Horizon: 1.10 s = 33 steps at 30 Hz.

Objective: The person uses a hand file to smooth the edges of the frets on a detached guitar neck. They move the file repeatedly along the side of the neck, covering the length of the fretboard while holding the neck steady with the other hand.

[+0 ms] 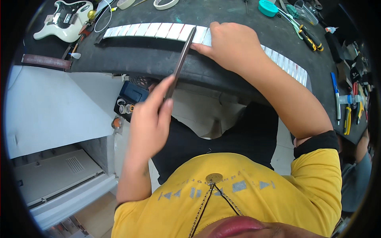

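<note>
My left hand (150,123) is closed around the near end of a slim dark metal file (183,55). The file slants away from me, its far tip resting over the near edge and face of a long guitar neck (154,30). Whitish strips cover the neck between the frets, with thin reddish lines along some of them. Just right of the file tip, my right hand (236,45) grips the neck, thumb on the near side and fingers over the far side. That hand hides the neck's middle, and my forearm crosses in front of part of its right half.
A white electric guitar body (65,20) lies at the far left of the dark workbench (131,63). Tape rolls (166,4) sit at the back. Rightward are a teal round container (268,8), black-and-yellow pliers (309,39) and a blue pen (335,95). A white cabinet (59,107) stands left.
</note>
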{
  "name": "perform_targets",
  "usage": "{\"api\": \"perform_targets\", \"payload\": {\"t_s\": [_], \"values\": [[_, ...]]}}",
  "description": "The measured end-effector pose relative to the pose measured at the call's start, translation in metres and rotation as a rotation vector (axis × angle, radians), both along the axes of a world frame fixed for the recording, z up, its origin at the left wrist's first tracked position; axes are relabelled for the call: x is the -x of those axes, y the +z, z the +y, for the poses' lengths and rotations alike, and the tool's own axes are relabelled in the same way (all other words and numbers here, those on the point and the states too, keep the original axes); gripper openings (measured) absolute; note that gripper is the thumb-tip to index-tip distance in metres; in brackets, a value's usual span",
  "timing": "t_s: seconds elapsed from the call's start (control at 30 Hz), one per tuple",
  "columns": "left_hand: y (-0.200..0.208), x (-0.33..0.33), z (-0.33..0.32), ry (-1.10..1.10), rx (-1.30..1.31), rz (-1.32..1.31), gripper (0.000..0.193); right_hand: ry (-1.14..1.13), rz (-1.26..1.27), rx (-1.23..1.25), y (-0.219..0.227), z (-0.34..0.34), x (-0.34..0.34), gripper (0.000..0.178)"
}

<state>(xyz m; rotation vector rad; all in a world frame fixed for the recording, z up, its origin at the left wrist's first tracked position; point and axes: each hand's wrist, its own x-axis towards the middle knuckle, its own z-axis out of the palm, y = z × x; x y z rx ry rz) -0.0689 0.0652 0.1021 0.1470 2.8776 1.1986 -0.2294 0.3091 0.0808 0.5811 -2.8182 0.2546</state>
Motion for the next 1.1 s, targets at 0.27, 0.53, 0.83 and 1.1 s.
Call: {"api": "perform_targets", "payload": {"t_s": [0.27, 0.53, 0.83, 1.1], "values": [[0.003, 0.106, 0.021, -0.063, -0.057, -0.032, 0.054, 0.051, -0.006, 0.040, -0.007, -0.002, 0.007, 0.078], [-0.003, -0.001, 0.001, -0.008, -0.064, -0.019, 0.057, 0.000, 0.009, 0.019, 0.000, 0.000, 0.000, 0.066], [0.010, 0.077, 0.016, -0.070, -0.030, -0.038, 0.055, 0.039, 0.000, 0.036, -0.004, 0.000, 0.004, 0.064], [0.026, 0.023, 0.019, -0.041, 0.182, 0.068, 0.048, -0.006, -0.021, 0.020, 0.000, 0.003, 0.001, 0.063]]}}
